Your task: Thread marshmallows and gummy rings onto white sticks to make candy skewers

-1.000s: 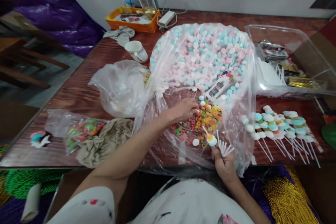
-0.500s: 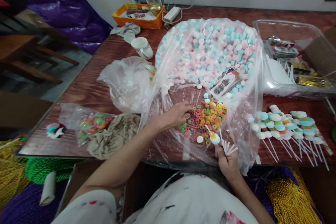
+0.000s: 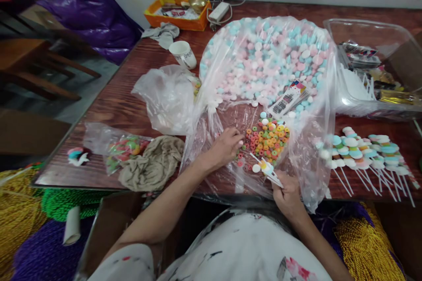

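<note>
My left hand (image 3: pixel 227 145) is at the left edge of a pile of colourful candy rings (image 3: pixel 268 141), its fingers drawn together; what they hold, if anything, is too small to tell. My right hand (image 3: pixel 287 191) grips a bunch of white sticks (image 3: pixel 274 177) just below the pile. At the upper end of the sticks are a pale blue and white sweet and a yellow ring (image 3: pixel 263 165). A loose white sweet (image 3: pixel 256 168) lies beside them on the clear plastic. Behind the rings, pink, blue and white sweets (image 3: pixel 263 61) fill a large clear bag, with printed cards (image 3: pixel 288 99) on it.
Finished-looking candy sticks (image 3: pixel 356 149) lie at the right, below a clear plastic tub (image 3: pixel 379 107). Leftward are a crumpled cloth (image 3: pixel 153 162), a bag of candy rings (image 3: pixel 123 149), a plastic bag (image 3: pixel 165 96) and a white mug (image 3: pixel 183 55). An orange tray (image 3: pixel 194 24) stands behind.
The sticks in my right hand have swung from a fanned, upright bunch to point up and left. My left hand's fingers have drawn back slightly from the rings. The whole view has shifted a little.
</note>
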A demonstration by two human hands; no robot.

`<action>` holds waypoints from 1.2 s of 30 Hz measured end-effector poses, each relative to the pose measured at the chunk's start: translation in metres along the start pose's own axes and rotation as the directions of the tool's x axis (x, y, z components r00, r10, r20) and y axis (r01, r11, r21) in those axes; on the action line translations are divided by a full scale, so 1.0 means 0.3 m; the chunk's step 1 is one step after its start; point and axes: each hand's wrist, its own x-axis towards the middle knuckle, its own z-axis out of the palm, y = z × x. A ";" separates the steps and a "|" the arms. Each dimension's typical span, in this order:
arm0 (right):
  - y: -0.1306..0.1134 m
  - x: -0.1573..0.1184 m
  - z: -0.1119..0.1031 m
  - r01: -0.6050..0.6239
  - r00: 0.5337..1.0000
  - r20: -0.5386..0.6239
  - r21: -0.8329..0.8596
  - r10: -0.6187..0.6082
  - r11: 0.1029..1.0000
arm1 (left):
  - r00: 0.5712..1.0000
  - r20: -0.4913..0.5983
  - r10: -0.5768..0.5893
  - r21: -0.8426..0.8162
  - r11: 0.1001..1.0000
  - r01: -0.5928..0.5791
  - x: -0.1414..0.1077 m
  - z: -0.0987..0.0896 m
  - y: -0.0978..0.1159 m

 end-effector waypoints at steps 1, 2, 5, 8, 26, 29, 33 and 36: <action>0.002 -0.002 0.000 -0.013 1.000 -0.002 -0.009 0.013 1.000 | 1.000 0.020 0.004 0.055 0.998 -0.006 -0.001 0.003 0.004; 0.004 -0.004 0.001 -0.026 1.000 -0.003 -0.018 0.026 1.000 | 0.999 0.044 0.006 0.099 0.995 -0.010 -0.002 0.004 0.007; 0.010 -0.010 0.002 -0.035 0.999 0.002 -0.031 0.035 0.999 | 0.998 0.062 -0.017 0.144 0.989 0.008 -0.012 -0.003 0.022; 0.012 -0.013 0.003 -0.011 1.000 -0.007 -0.033 0.011 0.999 | 0.996 -0.009 -0.084 -0.047 0.995 0.084 -0.032 -0.014 0.052; 0.031 -0.023 0.015 0.000 1.000 0.005 0.042 0.000 0.999 | 0.804 0.020 -0.595 -0.999 0.019 0.039 -0.038 0.045 0.251; 0.030 -0.021 0.016 -0.017 1.000 -0.006 0.042 0.017 0.999 | 0.786 -0.018 -0.618 -1.000 0.027 -0.002 -0.039 0.052 0.261; 0.026 -0.018 0.012 -0.024 1.000 -0.005 0.023 0.024 0.999 | 0.748 -0.044 -0.662 -0.999 0.023 -0.038 -0.044 0.074 0.268; 0.023 -0.017 0.011 -0.029 0.999 0.016 0.008 0.029 1.000 | 0.724 -0.007 -0.690 -1.000 0.006 -0.004 -0.048 0.094 0.264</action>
